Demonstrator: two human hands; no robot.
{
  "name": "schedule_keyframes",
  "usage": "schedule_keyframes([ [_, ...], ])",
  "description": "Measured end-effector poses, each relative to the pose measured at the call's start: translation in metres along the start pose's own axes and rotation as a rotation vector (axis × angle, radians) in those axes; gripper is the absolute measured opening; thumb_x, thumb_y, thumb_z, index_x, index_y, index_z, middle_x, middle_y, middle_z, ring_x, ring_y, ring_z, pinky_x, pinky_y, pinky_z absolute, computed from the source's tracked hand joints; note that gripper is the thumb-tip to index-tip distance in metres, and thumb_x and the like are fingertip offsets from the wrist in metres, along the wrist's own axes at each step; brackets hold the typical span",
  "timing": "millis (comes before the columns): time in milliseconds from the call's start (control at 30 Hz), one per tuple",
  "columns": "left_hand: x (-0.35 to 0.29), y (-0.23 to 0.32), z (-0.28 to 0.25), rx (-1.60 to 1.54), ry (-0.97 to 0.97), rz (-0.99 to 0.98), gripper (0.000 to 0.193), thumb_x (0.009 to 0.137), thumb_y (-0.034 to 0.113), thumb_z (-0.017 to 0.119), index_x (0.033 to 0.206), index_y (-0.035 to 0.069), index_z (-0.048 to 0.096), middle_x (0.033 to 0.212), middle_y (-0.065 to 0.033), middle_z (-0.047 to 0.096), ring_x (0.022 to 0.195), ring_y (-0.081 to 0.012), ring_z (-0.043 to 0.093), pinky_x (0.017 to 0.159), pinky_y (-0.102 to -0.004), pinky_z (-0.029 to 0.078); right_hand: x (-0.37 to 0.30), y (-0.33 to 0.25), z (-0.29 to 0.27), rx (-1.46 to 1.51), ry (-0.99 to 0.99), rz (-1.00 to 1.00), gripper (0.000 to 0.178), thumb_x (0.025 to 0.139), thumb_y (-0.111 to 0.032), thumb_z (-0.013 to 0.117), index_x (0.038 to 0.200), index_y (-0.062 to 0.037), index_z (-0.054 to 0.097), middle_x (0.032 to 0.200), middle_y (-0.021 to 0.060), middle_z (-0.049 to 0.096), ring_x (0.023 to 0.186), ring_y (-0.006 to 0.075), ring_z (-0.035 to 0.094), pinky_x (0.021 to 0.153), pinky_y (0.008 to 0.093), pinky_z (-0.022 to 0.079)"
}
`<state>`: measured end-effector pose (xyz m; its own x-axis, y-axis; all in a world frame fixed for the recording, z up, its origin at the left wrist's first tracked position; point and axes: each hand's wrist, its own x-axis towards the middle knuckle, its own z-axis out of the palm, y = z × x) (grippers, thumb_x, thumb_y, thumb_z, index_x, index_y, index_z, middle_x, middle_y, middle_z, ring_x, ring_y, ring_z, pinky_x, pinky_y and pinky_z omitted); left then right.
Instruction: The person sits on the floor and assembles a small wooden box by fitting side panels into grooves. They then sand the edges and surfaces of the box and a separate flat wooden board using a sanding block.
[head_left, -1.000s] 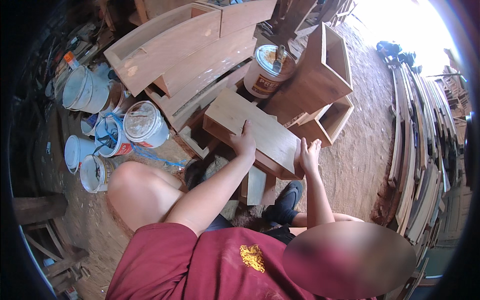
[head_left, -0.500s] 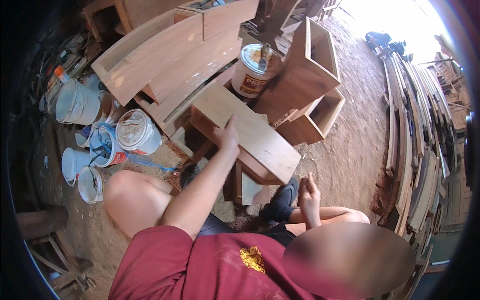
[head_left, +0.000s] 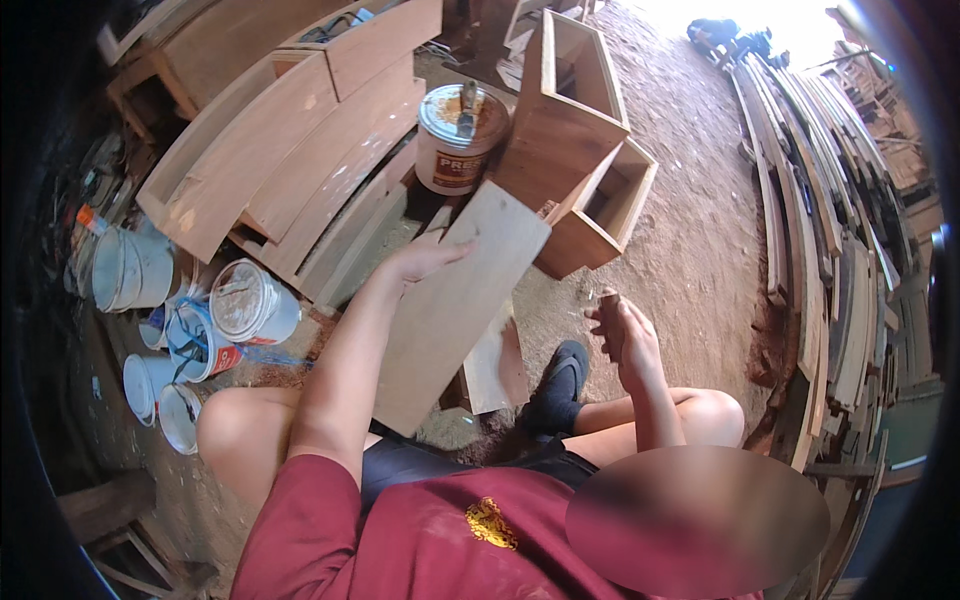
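My left hand (head_left: 422, 262) grips the edge of a wooden drawer box (head_left: 455, 310), thumb lying on its flat pale face. The box is tilted between my knees, its long side slanting away toward the upper right; the inside is hidden. My right hand (head_left: 632, 342) is raised above my right knee, apart from the box. Its fingers are curled together, and what they hold, if anything, cannot be made out. Under the box a pale wooden piece (head_left: 497, 370) shows beside my dark shoe (head_left: 563, 385).
Two open wooden boxes (head_left: 570, 130) stand ahead, next to a lidded bucket (head_left: 455, 150) with a brush on top. Long drawer-like boxes (head_left: 270, 150) are stacked at the left, behind several white buckets (head_left: 250, 300). Timber planks (head_left: 800, 220) lie along the right.
The drawer box has been turned, its near end swung left toward me and its broad face tipped into view. My left hand has shifted left with it; my right hand has risen slightly.
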<state>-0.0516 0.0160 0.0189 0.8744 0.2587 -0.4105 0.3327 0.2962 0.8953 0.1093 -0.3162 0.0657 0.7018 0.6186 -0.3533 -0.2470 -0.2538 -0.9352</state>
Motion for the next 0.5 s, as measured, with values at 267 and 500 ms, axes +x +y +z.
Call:
schedule_keyframes([
  [267,0.016,-0.015,0.016,0.598,-0.106,-0.149,0.067,0.096,0.061,0.062,0.130,0.004,0.067,0.113,-0.0138,0.074,0.102,-0.0213,0.070,0.090,-0.0367,0.054,0.030,0.009,0.004,-0.243,0.061,-0.056,0.043,0.105,-0.029,0.055,0.142,-0.0082,0.057,0.117,0.0040,0.072,0.096,0.0116,0.062,0.074,0.0263,0.048],
  [500,0.013,-0.008,0.053,1.081,0.402,-0.085,0.080,0.089,0.077,0.049,0.102,0.003,0.078,0.100,-0.0234,0.075,0.098,-0.0395,0.073,0.085,-0.0483,0.057,0.064,0.044,0.018,-0.433,0.071,-0.222,0.043,0.103,-0.020,0.060,0.143,-0.0023,0.057,0.136,0.0188,0.065,0.124,0.0253,0.062,0.107,0.0338,0.045],
])
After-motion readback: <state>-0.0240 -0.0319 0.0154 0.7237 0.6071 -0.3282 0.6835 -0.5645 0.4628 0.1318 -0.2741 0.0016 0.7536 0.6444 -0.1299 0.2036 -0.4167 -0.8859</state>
